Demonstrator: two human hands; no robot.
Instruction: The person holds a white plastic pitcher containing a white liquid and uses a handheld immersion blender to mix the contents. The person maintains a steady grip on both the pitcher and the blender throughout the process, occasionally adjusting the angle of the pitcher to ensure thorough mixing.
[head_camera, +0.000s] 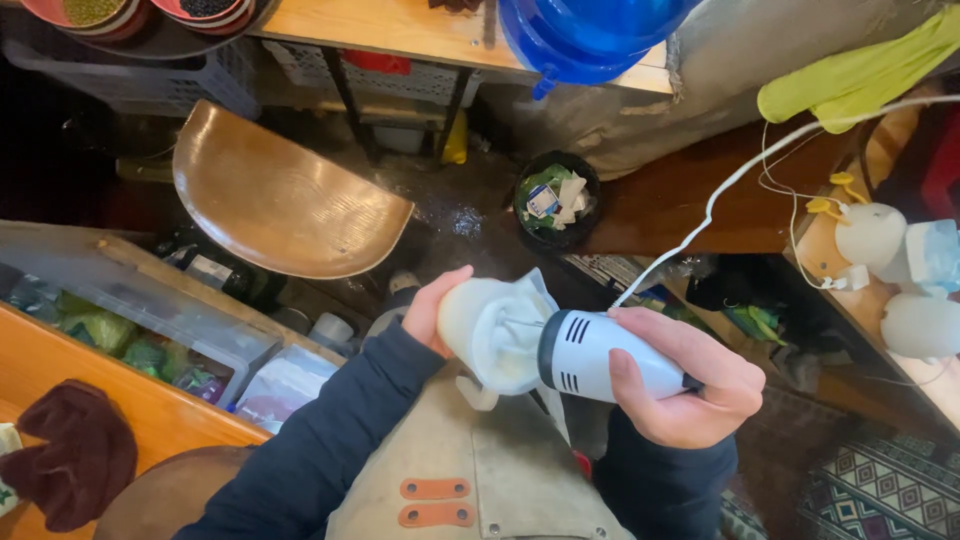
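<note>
Nearest to me: apron front, dark sleeves, both hands raised at chest height over the lap

Right hand (690, 385) clenched round the mixer (600, 357), a white handheld motor body with dark vent slots. Fingers wrap over the top, thumb under. The cord (720, 190) leaves the area of this grip and runs up and right towards the shelf

Left hand (432, 310) grasps a white cloth (495, 335) bunched over the mixer's front end. Thumb shows on the cloth's upper edge; the other fingers are hidden behind it, so I read this as a closed hold on the cloth, not on the mixer itself

Key relation: the mixer's long axis lies near level, running left to right across the body, slightly down to the right. Its working end points left, into the cloth; its tail sits in the right fist. The two hands are at opposite ends of one line, close together, cloth touching the mixer's dark collar. I see thin metal inside the cloth folds, too little to say what

Farther out: wooden stool (285, 195) beyond the left hand, clear crate (150, 300) of greens at left, dark rag (75, 450) on the orange counter. Beyond the hands, a black bin (556, 203) of scraps on the wet floor. Farthest, blue tub (590, 35) on the table edge
</note>
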